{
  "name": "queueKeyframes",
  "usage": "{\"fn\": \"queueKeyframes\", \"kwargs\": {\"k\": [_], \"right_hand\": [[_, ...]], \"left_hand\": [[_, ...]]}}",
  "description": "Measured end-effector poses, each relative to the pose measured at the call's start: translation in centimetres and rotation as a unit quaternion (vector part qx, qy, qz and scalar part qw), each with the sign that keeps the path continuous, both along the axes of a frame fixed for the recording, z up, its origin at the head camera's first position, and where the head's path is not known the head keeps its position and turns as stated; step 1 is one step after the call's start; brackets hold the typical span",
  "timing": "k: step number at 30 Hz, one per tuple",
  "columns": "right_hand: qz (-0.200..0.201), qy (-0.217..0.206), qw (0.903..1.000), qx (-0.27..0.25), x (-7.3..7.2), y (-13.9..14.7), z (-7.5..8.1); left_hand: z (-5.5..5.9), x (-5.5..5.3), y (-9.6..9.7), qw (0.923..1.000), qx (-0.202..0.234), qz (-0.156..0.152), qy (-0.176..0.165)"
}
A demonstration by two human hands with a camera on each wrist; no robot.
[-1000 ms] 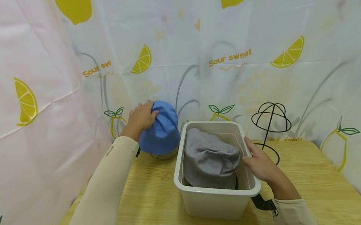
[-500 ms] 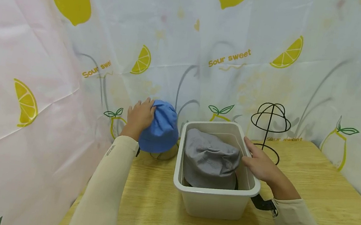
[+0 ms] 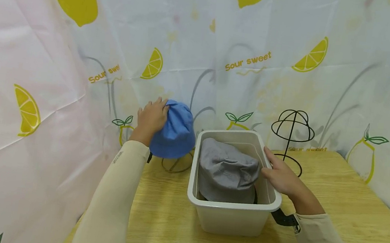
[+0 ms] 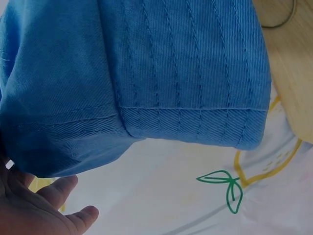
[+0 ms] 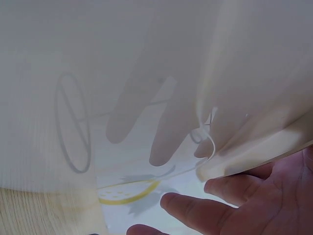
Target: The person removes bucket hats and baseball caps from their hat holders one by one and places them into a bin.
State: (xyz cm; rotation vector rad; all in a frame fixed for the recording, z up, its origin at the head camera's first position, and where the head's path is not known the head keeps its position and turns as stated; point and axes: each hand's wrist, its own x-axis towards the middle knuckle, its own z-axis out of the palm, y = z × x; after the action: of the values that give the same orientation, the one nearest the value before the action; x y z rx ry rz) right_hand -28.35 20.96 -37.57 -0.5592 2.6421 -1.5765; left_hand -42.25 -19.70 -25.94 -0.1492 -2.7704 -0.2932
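Note:
A blue bucket hat (image 3: 175, 135) is in my left hand (image 3: 150, 120), whose fingers grip the left side of its crown. The hat hangs over a hat stand (image 3: 176, 170), hiding most of it except the round wire base. Stitched brim rows of the hat (image 4: 190, 73) fill much of the left wrist view, with fingertips low at the left. At the middle of the table, a cream plastic bin (image 3: 229, 222) contains a crumpled grey hat (image 3: 227, 173). My right hand (image 3: 280, 176) holds the bin's right rim, thumb over the edge and fingers along the outer wall.
A bare black wire hat stand (image 3: 290, 140) stands behind the bin at the right. The wooden table (image 3: 339, 206) meets a lemon-printed curtain (image 3: 193, 22) at the back and left.
My left hand has raised the blue bucket hat slightly, so more of the stand's base shows below it. My right hand and the bin stay in place.

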Motion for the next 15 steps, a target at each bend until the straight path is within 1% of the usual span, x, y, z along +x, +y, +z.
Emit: {"fn": "queueKeyframes", "kwargs": {"k": [7, 15], "right_hand": [[-0.001, -0.002, 1.0000, 0.000, 0.0, 0.0, 0.0], [-0.004, 0.000, 1.0000, 0.004, 0.0, 0.0, 0.0]], "left_hand": [[1.4, 0.4, 0.3, 0.9998, 0.014, -0.003, 0.013], [2.9, 0.8, 0.7, 0.9996, 0.015, -0.005, 0.024]]}}
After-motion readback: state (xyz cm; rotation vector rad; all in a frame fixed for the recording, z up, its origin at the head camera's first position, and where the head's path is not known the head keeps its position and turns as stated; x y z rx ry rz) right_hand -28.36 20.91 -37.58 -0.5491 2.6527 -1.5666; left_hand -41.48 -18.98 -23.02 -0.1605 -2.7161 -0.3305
